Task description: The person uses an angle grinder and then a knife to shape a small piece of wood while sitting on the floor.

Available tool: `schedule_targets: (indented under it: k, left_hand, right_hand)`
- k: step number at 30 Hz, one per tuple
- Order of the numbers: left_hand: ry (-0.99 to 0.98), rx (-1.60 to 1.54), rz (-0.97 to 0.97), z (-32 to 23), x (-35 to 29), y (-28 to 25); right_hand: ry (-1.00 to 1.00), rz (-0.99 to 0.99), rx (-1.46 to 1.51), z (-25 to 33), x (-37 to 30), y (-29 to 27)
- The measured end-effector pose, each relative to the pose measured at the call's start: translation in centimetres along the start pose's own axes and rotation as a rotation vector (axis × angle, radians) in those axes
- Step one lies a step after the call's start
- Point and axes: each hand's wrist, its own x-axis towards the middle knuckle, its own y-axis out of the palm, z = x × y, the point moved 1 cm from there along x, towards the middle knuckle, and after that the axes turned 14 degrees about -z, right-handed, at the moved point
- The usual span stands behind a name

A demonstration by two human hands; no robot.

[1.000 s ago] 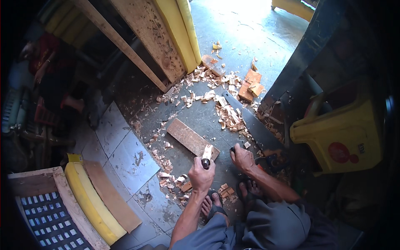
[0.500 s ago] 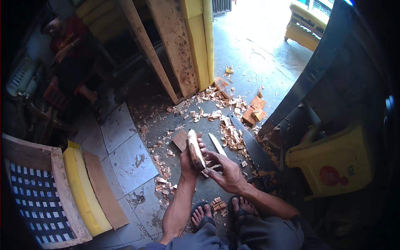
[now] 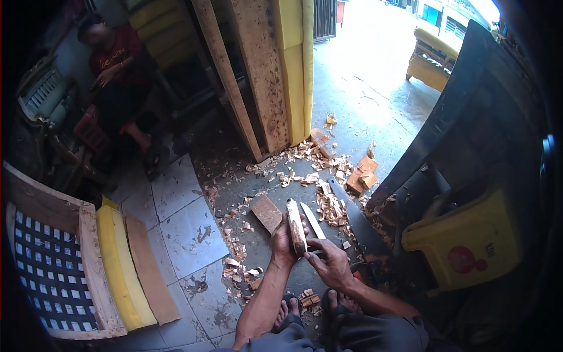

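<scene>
My left hand (image 3: 283,243) is wrapped round a curved, carved piece of wood (image 3: 295,226), pale with brown patches, held nearly upright. At its lower end, the thumb and fingers of my right hand (image 3: 328,261) pinch the wood. A pale knife blade (image 3: 312,220) shows just beyond my right hand, apparently on the floor; its handle is hidden. Left of the blade lies a flat brown wooden block (image 3: 267,213).
Wood shavings (image 3: 331,205) and a hand saw (image 3: 355,220) lie ahead on the floor. A yellow plastic stool (image 3: 463,240) stands at right. A webbed wooden frame (image 3: 88,264) is at left. Another person (image 3: 114,70) sits at far left, beyond upright boards (image 3: 264,76).
The view has shifted, so the surroundings appear lower and further right. The carved wood has turned more upright and sits further right in view, still in both hands.
</scene>
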Motion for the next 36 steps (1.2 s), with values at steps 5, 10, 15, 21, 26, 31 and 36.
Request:
schedule_targets:
  k: [5, 10, 15, 21, 26, 31, 36]
  left_hand:
    - [0.020, -0.016, 0.007, -0.04, -0.08, -0.12]
    - [0.001, -0.026, -0.003, 0.08, -0.15, 0.18]
    - [0.003, 0.004, -0.015, -0.03, -0.21, 0.04]
    - [-0.024, -0.030, 0.001, 0.12, -0.30, -0.08]
    - [-0.040, -0.028, 0.002, 0.33, -0.07, -0.16]
    - [-0.038, -0.027, 0.010, 0.30, 0.06, -0.33]
    - [-0.040, -0.022, 0.014, 0.39, -0.10, -0.43]
  right_hand:
    - [-0.005, -0.003, 0.004, -0.06, -0.14, 0.27]
    - [-0.003, -0.008, -0.004, 0.04, -0.03, 0.14]
    - [-0.003, 0.005, 0.010, 0.13, -0.01, 0.15]
    - [-0.032, 0.004, -0.016, 0.39, -0.20, -0.02]
    - [-0.020, -0.003, 0.002, 0.16, -0.33, -0.14]
    - [-0.026, 0.004, -0.010, 0.16, -0.38, -0.21]
    - [-0.013, 0.007, 0.004, 0.30, -0.48, -0.25]
